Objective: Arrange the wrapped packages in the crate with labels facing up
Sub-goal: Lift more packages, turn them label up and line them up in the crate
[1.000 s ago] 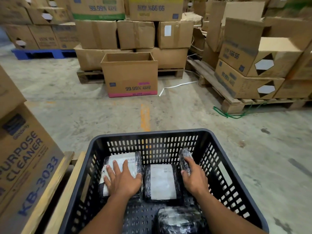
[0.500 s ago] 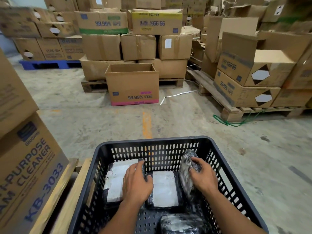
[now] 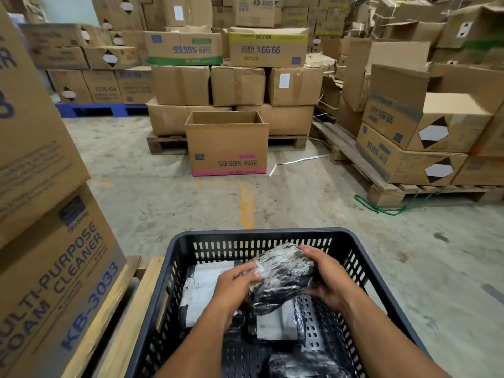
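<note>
Warehouse floor (image 3: 300, 203) w/ stacked cardboard boxes (image 3: 234, 85) on pallets is sitting behind the black slotted crate (image 3: 174, 257) in front of you. You're holding one wrapped package (image 3: 283, 276) up inside the crate w/ both hands: left hand (image 3: 231, 290) is gripping its near-left end, fingers curling over the top, and right hand (image 3: 331, 276) is clamping its right end, thumb on top and fingers wrapping underneath, no label showing on the shiny black wrap. Below it, two pkgs w/ white labels up are lying flat, one at left (image 3: 201, 290) and one in the middle (image 3: 275, 323), and another dark pkg (image 3: 305, 364) is lying at the near edge.
</note>
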`<act>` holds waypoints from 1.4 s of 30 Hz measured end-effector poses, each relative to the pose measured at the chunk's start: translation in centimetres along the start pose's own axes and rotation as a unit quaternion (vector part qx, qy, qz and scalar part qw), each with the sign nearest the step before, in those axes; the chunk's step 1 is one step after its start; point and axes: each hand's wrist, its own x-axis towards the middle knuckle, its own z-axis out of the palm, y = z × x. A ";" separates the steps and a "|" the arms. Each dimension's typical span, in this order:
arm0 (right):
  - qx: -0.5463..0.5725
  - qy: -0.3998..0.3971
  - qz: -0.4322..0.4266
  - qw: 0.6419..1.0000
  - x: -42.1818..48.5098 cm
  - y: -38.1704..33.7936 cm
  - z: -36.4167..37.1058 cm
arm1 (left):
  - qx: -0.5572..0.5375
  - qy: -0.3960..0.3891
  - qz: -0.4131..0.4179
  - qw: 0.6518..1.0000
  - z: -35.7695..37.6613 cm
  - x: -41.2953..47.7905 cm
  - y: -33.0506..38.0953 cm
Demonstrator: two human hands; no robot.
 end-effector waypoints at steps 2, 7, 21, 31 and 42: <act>0.013 -0.048 0.028 0.998 0.0 -0.6 -0.3 | -0.077 -0.005 -0.016 0.997 -0.5 -0.2 0.3; 0.018 -0.135 0.024 0.990 0.0 -1.3 -0.8 | -0.204 -0.041 -0.012 0.978 -1.6 -0.2 1.7; -0.273 0.160 -0.104 0.943 0.2 -1.4 0.6 | -0.039 0.008 0.027 0.999 -1.3 -0.2 1.5; -0.162 -0.006 -0.110 0.981 1.2 1.5 -0.4 | -0.081 -0.011 0.042 0.996 -1.1 0.2 2.9; -0.155 -0.117 -0.047 0.980 1.5 -1.4 -1.3 | -0.141 -0.052 0.025 0.988 -2.2 0.3 3.2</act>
